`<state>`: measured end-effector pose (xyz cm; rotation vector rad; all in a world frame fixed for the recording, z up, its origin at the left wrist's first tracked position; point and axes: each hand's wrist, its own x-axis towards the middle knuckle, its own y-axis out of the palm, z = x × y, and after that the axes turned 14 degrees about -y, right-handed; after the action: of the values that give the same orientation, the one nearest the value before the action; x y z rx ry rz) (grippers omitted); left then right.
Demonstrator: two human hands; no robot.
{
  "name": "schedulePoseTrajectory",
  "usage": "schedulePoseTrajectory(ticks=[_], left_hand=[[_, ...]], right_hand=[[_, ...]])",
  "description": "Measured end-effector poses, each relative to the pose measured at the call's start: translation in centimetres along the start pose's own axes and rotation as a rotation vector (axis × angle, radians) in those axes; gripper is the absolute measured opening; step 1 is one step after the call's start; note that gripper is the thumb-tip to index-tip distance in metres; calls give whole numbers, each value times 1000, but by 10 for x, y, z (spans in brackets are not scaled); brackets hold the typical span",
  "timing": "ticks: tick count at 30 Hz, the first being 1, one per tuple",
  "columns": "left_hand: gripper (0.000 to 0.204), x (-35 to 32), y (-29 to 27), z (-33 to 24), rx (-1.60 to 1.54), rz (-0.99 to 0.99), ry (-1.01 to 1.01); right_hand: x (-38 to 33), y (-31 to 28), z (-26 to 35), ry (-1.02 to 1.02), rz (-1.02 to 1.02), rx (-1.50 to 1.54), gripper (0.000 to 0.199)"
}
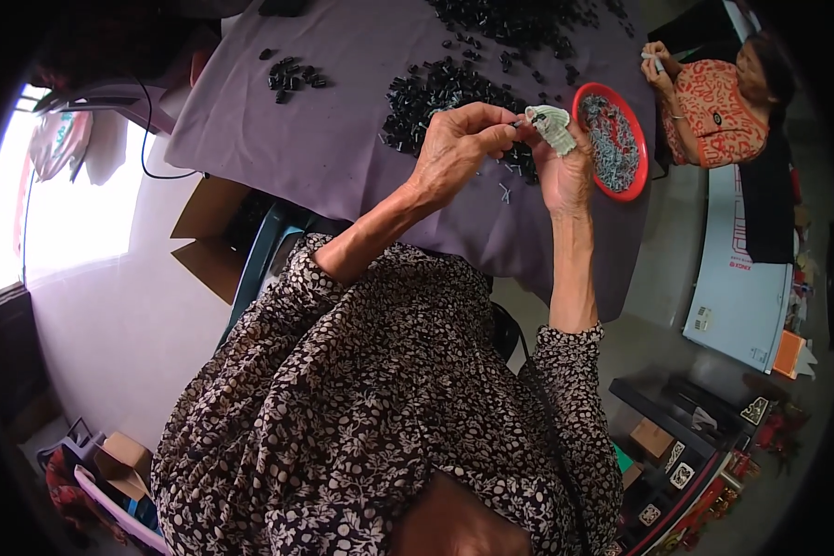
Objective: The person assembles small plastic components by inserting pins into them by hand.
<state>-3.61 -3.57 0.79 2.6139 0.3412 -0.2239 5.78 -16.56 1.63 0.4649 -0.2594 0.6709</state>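
Observation:
Both my hands meet above the cloth-covered table. My left hand [456, 146] is closed in a pinch, thumb against forefinger, on a small black piece [516, 123]. Right beside it, my right hand [566, 178] has its fingers bent around a pale, ribbed piece of cloth [550, 128]; its fingertips nearly touch those of the left. Under and behind the hands spreads a heap of small black pieces [426, 97]. To the right of my right hand stands a red round tray [640, 153] holding many thin grey-blue bits.
A purple-grey cloth [343, 176] covers the table. More black pieces lie in a far pile [519, 23] and a small group [295, 76] at left. Another person [718, 116] sits at the right, hands raised. An open cardboard box [204, 250] stands at the table's left.

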Motion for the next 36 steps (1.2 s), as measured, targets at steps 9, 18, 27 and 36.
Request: schedulePoseTrajectory(ticks=[9,18,27,36], left_hand=[[20,-2,1,-1,103,-33,26],[23,-3,0,-1,233,-123,47],[20,1,0,4,154,-171,161],[21,-2,-6,-4,210,-126,-9]], right_hand=[[-5,4,-2,-52,-34,-62,19],[-9,14,5,-95,-3,-493,18],[-5,21,15,-125,76,-734,19],[2,19,17,-233,297,-1045,16]])
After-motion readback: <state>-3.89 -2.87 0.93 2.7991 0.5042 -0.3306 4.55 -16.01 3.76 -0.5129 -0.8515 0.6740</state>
